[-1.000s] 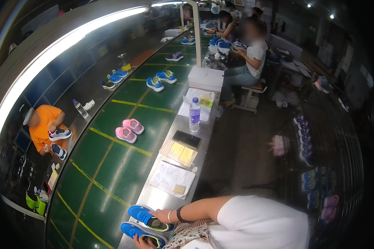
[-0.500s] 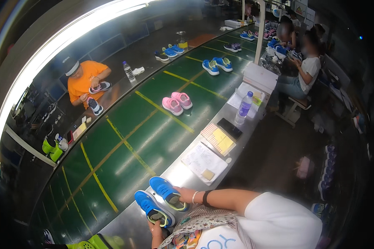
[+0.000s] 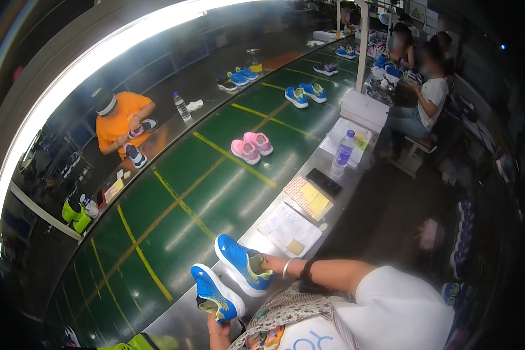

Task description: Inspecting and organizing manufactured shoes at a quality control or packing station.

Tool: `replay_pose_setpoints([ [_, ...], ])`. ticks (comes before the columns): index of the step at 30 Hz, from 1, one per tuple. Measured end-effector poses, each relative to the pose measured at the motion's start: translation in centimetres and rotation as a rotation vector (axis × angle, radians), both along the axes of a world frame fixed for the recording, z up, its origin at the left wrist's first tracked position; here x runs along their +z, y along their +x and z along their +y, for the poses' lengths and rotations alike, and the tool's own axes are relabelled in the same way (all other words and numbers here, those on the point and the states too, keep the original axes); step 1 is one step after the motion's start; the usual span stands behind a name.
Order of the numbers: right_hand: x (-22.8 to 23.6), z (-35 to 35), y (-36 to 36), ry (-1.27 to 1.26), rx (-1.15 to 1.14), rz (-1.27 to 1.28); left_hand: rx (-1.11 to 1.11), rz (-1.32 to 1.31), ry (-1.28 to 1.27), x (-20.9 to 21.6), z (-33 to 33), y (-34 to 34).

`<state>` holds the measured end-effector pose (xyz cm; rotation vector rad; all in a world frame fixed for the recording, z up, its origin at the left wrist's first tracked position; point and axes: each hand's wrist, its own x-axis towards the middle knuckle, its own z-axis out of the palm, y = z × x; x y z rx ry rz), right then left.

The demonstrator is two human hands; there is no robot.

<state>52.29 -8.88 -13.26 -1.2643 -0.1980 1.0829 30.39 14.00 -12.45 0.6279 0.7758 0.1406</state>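
Two blue sneakers with white soles and lime-green linings are in my hands, over the metal ledge along the green belt. My left hand [image 3: 217, 326] grips the left sneaker [image 3: 211, 284] at its heel; that shoe tilts so its sole edge shows. On the other sneaker [image 3: 234, 256], my right hand [image 3: 273, 263] is closed at the heel collar, with fingertips partly hidden inside the opening. Both toes point away from me toward the belt [image 3: 175, 233]. Whether either sole touches the ledge I cannot tell.
Right of the sneakers, the ledge [image 3: 256, 236] carries a written sheet [image 3: 283, 224], a notepad [image 3: 315, 201], a dark phone [image 3: 324, 182] and a bottle [image 3: 343, 153]. Pink sneakers [image 3: 252, 147] stand on the belt. Across it, a person in orange [image 3: 119, 119] handles dark shoes.
Both blue sneakers have been turned and tilted, so more of their sides and white soles shows. The right one has shifted slightly right. The person across has moved their shoes a little.
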Motion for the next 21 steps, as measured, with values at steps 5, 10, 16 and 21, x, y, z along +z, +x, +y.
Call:
replay_pose_setpoints([
  [5,8.0,-0.5,0.2,0.161,-0.063,0.133,-0.092,-0.182,0.016,7.7,-1.3,3.3],
  [10,13.8,-0.6,0.8,0.130,-0.012,-0.102,-0.092,-0.283,-0.140,12.4,-2.9,6.3],
  [16,9.5,-1.4,1.7,0.073,0.103,-0.722,-0.199,-0.418,-0.190,16.4,-4.8,8.2],
  [21,11.9,-0.2,0.5,0.266,0.007,-0.085,-0.151,-0.408,-0.224,15.3,-4.1,7.4],
])
